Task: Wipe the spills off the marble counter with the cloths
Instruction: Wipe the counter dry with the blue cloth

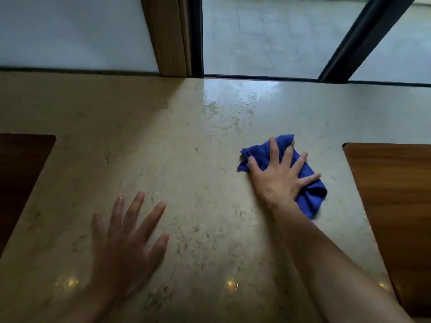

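- Left hand (123,243) nearest the lens, bottom left: fingers spread & straight, nothing in it, blurred. Can't tell if it's flat on the stone or just above.
- Right forearm comes in from bottom right, running diagonally up to the right hand (277,176).
- Right hand flat on the blue cloth (310,194), palm down, fingers fanned out straight, pressing, not gripping.
- Cloth is bunched & creased under that hand; folds poke out past the fingertips at the far end & past the heel of the hand on the near right side.
- Cloth sits right of centre on the marble counter (186,183), near the counter's right edge.
- Spill (229,108): wet glossy patch w/ ragged edges, further from the camera than the cloth, up toward the back edge of the counter. Cloth & wet patch apart, dry-looking stone between them.
- Counter is beige, speckled, w/ small bright light reflections near the front.
- Dark wood panel (21,173) on the left side, warmer brown wood panel (394,206) on the right.
- Behind the counter: wood post (168,36) beside a dark window frame (197,36), glass w/ a grey floor showing beyond it.
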Demonstrator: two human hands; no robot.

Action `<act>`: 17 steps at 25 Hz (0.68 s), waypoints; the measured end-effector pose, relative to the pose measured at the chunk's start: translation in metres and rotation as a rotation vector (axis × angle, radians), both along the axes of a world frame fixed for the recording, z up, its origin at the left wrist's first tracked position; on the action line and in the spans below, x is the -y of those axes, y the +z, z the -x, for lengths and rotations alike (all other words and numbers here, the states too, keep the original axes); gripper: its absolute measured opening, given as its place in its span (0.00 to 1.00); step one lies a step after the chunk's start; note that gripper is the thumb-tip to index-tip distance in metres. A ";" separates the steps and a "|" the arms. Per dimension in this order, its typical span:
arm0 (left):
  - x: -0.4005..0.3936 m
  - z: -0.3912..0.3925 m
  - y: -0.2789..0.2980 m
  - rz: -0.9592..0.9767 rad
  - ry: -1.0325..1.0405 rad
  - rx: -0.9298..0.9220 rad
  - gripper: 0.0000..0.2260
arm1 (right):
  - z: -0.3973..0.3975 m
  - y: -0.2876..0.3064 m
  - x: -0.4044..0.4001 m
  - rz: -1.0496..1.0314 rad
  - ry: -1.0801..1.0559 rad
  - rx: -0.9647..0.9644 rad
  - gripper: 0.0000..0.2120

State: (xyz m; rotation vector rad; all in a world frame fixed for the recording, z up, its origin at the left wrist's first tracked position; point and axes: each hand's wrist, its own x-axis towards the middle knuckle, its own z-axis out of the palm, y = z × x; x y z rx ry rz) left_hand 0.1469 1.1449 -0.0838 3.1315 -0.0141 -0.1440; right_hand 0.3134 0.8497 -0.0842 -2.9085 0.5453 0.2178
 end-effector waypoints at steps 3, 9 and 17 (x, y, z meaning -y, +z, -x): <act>-0.001 -0.003 -0.002 0.034 0.004 0.055 0.31 | -0.104 0.001 0.005 -0.011 -0.019 0.004 0.37; 0.003 -0.009 -0.005 0.023 -0.022 0.107 0.31 | -0.231 0.012 0.000 -0.053 0.060 -0.042 0.37; -0.003 -0.003 -0.004 0.019 0.024 0.012 0.31 | -0.190 0.007 -0.014 -0.032 0.486 0.020 0.33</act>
